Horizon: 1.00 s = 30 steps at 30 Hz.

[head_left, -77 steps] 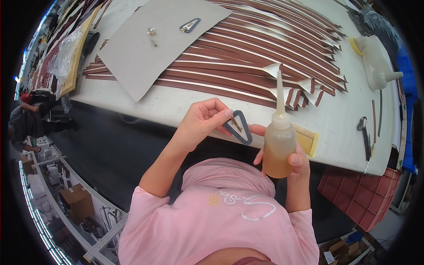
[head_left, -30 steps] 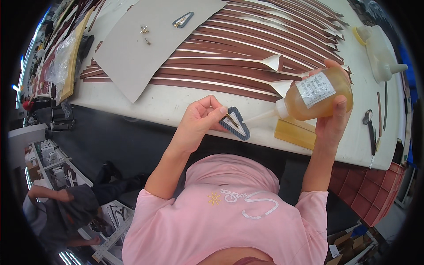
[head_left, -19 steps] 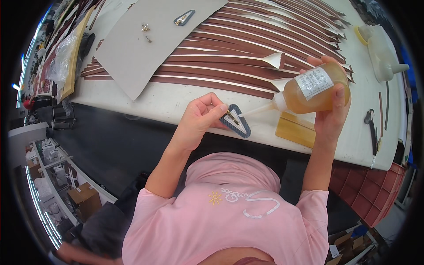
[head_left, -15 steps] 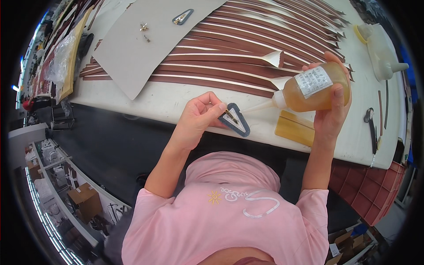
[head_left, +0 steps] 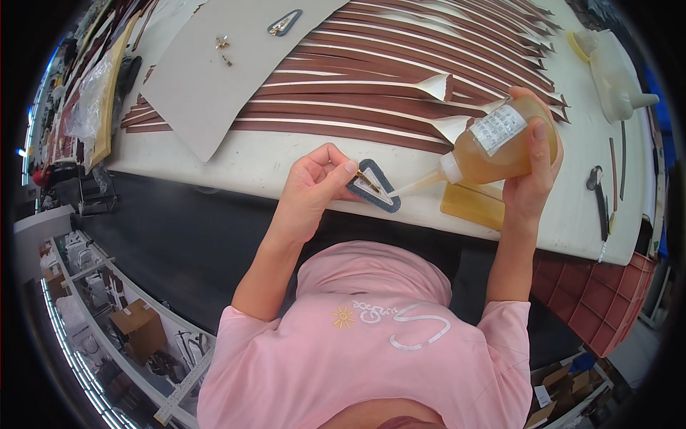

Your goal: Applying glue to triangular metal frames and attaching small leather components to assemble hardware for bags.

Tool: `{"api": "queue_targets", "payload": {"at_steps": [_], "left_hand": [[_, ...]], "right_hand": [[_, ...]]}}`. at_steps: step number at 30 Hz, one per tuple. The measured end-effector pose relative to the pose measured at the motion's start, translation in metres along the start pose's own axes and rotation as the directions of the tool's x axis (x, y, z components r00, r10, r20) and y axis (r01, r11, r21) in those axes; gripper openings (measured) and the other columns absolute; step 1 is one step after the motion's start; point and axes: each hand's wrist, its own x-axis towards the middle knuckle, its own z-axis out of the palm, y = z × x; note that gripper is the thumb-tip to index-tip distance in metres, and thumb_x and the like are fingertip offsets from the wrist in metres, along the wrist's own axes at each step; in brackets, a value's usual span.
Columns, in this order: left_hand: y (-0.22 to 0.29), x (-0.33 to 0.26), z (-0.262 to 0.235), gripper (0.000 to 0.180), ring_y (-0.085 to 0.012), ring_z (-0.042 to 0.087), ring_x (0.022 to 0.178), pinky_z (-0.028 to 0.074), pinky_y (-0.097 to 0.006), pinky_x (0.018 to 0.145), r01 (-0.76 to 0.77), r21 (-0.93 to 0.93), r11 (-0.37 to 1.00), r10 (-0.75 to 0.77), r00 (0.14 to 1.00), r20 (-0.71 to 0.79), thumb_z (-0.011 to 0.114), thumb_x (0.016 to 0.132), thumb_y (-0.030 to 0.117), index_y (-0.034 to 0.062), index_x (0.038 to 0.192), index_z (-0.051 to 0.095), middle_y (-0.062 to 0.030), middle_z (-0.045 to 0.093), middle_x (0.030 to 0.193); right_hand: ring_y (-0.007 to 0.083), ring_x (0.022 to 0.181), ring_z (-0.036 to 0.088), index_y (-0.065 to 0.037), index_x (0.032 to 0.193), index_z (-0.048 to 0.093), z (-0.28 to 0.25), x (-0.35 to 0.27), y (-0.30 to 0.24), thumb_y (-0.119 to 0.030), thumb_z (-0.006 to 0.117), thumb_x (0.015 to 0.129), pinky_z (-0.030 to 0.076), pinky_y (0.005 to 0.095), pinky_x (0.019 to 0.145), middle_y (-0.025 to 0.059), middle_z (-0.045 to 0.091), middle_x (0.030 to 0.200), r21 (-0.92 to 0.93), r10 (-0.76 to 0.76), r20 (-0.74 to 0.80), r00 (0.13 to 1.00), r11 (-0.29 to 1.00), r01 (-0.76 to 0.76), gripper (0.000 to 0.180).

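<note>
My left hand [head_left: 314, 182] pinches a triangular denim hair clip [head_left: 389, 204] near its upper left corner. The piece has a blue-grey rim, a pale inner triangle and a gold metal clip part [head_left: 369, 181] across it. In my right hand [head_left: 541, 161] is a squeeze bottle [head_left: 511, 161] of amber liquid, tilted with its long pale nozzle [head_left: 418, 184] pointing left and down. The nozzle tip meets the denim piece near its lower right corner; whether liquid comes out is too small to tell.
Ahead, a grey sheet [head_left: 207, 86] bears another denim clip [head_left: 284, 23] and small gold metal parts [head_left: 222, 44]. Long brown strips [head_left: 321, 107] cover much of the white table. To the right are a yellow block [head_left: 471, 206], scissors [head_left: 599, 200] and a large pale bottle [head_left: 614, 79].
The nozzle tip has shifted from the denim clip's upper right edge down to its lower right corner. The bottle has moved slightly left; both hands keep their hold.
</note>
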Motion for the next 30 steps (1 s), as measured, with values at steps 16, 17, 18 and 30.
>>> {"api": "queue_targets", "payload": {"at_steps": [16,17,18,30], "left_hand": [[0.019,-0.003,0.026,0.014,-0.0182,0.069,0.088,0.062,-0.032,0.077,-0.371,-0.001,0.928,0.364,0.911,-0.191,0.055,0.099,0.013,-0.0005,0.102,0.057,-0.0121,0.066,0.096],[0.02,-0.001,0.03,0.014,-0.0182,0.069,0.088,0.062,-0.032,0.077,-0.383,-0.004,0.924,0.376,0.908,-0.185,0.055,0.099,0.013,-0.0005,0.102,0.057,-0.0121,0.066,0.096],[0.02,-0.001,0.033,0.014,-0.0185,0.069,0.089,0.062,-0.033,0.077,-0.405,-0.026,0.914,0.392,0.897,-0.202,0.055,0.099,0.013,-0.0006,0.103,0.056,-0.0123,0.066,0.097],[0.007,-0.012,0.038,0.013,-0.0223,0.071,0.084,0.06,-0.032,0.074,-0.362,0.008,0.932,0.361,0.927,-0.097,0.054,0.099,0.009,-0.0024,0.103,0.053,-0.0163,0.068,0.093]], "right_hand": [[0.0311,0.092,0.068,0.005,0.123,0.053,0.004,-0.038,0.001,-0.052,0.033,0.1,0.059,0.035,0.054,0.0264,0.056,0.125,0.677,0.416,0.37,0.831,0.492,-0.548,0.065],[0.0304,0.096,0.068,0.005,0.122,0.053,0.013,-0.046,0.0,-0.057,0.025,0.101,0.059,0.035,0.051,0.0247,0.057,0.126,0.674,0.363,0.467,0.807,0.444,-0.59,0.071],[0.0304,0.096,0.068,0.005,0.122,0.053,0.021,-0.05,-0.004,-0.057,0.025,0.101,0.059,0.035,0.051,0.0247,0.057,0.126,0.672,0.353,0.471,0.809,0.451,-0.588,0.071],[0.04,0.126,0.051,0.005,0.118,0.054,0.052,-0.049,-0.023,-0.05,0.027,0.103,0.05,0.0503,0.101,0.0185,0.059,0.11,0.744,0.435,0.366,0.823,0.395,-0.54,0.064]]}}
